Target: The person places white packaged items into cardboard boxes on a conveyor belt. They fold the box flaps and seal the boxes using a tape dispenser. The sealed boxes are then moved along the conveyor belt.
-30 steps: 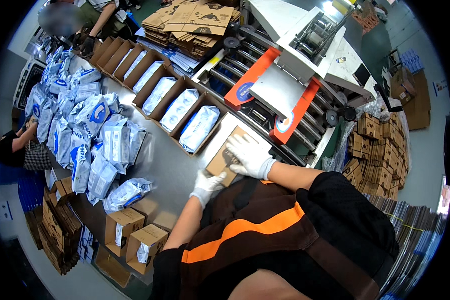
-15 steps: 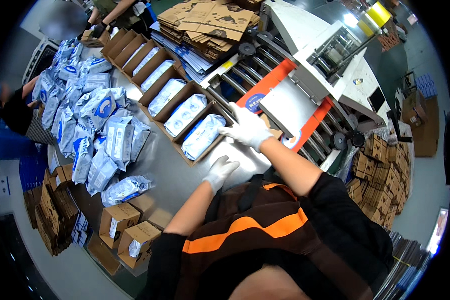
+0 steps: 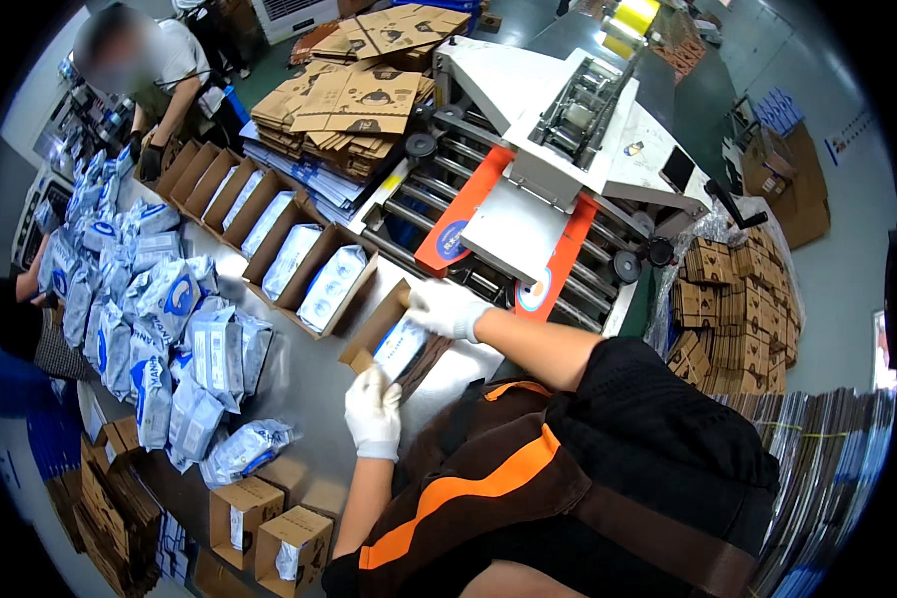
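Both my hands wear white gloves and are at one open cardboard box (image 3: 369, 327) that stands apart from the row. A white-and-blue packet (image 3: 399, 345) lies inside it. At the box's near left corner, my left hand (image 3: 374, 411) grips its edge with bent fingers. My right hand (image 3: 450, 308) is closed over the box's right side, its fingertips partly hidden. Just left, a row of open cardboard boxes (image 3: 244, 261) holds similar packets (image 3: 331, 287), running away to the far left.
Loose packets (image 3: 169, 299) are heaped on the metal table (image 3: 314, 384). A roller machine (image 3: 513, 224) with orange guides stands ahead, beside stacked flat cartons (image 3: 354, 105). Two small boxes (image 3: 294, 543) sit at the lower left. A co-worker (image 3: 164, 75) in dark gloves stands at the row's far end.
The nearest box has come away from the row toward me and now sits between my hands. My left hand has moved onto its edge. My view has shifted to the right.
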{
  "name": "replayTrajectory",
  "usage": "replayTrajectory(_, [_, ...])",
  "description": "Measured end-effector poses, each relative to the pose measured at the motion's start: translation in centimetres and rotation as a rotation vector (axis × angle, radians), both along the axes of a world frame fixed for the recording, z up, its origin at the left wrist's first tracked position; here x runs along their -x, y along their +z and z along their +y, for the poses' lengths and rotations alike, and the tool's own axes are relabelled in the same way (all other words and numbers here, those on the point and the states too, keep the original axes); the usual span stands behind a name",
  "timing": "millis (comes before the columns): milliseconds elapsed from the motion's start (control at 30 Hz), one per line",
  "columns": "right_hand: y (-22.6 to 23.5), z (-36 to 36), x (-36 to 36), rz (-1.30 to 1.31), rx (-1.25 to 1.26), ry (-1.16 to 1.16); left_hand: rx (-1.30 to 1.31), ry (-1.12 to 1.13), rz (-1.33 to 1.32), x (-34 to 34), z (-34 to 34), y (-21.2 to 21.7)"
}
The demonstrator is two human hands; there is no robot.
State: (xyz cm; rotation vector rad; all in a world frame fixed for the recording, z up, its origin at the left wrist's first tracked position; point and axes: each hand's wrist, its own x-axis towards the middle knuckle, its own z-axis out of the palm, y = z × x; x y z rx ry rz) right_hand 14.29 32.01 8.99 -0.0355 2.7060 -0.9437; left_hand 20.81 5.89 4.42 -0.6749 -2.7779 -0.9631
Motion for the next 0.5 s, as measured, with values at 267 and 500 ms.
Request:
replayTrajectory(267, [0.1, -3.3, 2.4, 0.442, -0.156, 0.375, -0.283, 0.431, -0.324, 1.6, 1.5, -3.2])
replayTrajectory(500, [-5.8, -1.2, -6.6, 0.509, -0.117, 0.392, -0.457, 0.495, -1.019, 1.7, 0.9, -3.5])
